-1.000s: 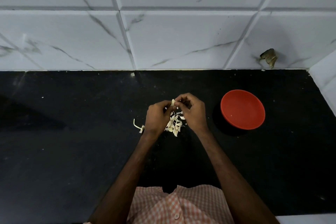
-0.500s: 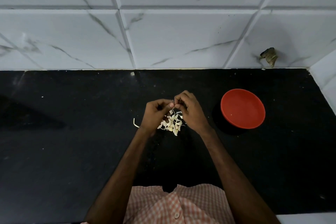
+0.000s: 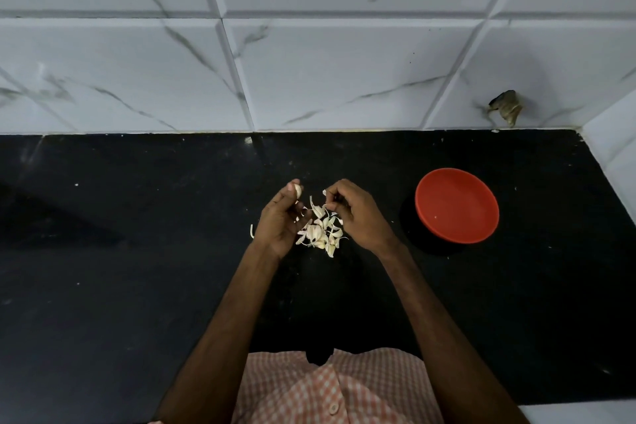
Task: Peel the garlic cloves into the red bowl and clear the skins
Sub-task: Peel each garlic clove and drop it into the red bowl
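- My left hand pinches a garlic clove between thumb and fingertips at its 12 o'clock end. The other fingers are loosely curled and hold nothing else.
- The clove's long axis seems to run roughly 12 to 6. It is too small for me to tell how much skin is left on it.
- My right hand is just beside the left at 3 o'clock. Its fingers are curled, and thumb and forefinger appear to nip a scrap of skin.
- A pile of skins lies on the black bench under the gap between my hands, at 6 o'clock from the clove. Whether whole cloves are mixed in, I cannot tell.
- A stray skin lies at 9 o'clock of my left wrist.
- The red bowl stands at 3 o'clock, well apart from the clove and past my right hand. There is one pale speck inside, too small to identify.
- Judgement: I am mid-peel. The clove is in my left hand, but my right is nearer the bowl, so either I pass the clove across or my left reaches over the pile.
- Clearing the skins is not yet begun.
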The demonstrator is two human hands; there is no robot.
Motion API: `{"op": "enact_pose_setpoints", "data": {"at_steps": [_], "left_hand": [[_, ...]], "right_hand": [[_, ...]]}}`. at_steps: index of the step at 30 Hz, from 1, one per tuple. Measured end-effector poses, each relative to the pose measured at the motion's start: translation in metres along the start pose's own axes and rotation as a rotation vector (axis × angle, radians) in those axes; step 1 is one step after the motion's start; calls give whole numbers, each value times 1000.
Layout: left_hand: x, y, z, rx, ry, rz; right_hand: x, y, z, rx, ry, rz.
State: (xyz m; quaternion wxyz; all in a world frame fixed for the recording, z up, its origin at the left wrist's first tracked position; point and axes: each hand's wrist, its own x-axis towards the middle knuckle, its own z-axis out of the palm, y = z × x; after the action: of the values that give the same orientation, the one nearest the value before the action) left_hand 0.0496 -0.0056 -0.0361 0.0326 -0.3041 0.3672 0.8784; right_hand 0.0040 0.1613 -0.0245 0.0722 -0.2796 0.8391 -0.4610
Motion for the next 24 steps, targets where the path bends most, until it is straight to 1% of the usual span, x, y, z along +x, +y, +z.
{"op": "enact_pose_setpoints", "data": {"at_steps": [3, 5, 7, 10, 13, 17, 22, 24], "left_hand": [[-3, 0, 1, -39, -27, 6], [-6, -1, 5, -59, -34, 11], [-6, -1, 7, -84, -39, 11], [-8, 0, 10, -86, -53, 18], [-11, -2, 14, -66, -58, 26], [-12, -2, 16, -56, -66, 28], [-12, -3, 20, -34, -33, 52], [-13, -4, 20, -17, -17, 88]], "right_hand": [[2, 1, 2, 53, 114, 88], [3, 1, 4, 37, 138, 151], [3, 2, 4, -1, 170, 171], [3, 2, 3, -36, 267, 196], [5, -2, 1, -4, 309, 247], [8, -11, 1, 45, 300, 220], [11, -28, 10, 144, 157, 208], [11, -33, 15, 176, 138, 226]]}}
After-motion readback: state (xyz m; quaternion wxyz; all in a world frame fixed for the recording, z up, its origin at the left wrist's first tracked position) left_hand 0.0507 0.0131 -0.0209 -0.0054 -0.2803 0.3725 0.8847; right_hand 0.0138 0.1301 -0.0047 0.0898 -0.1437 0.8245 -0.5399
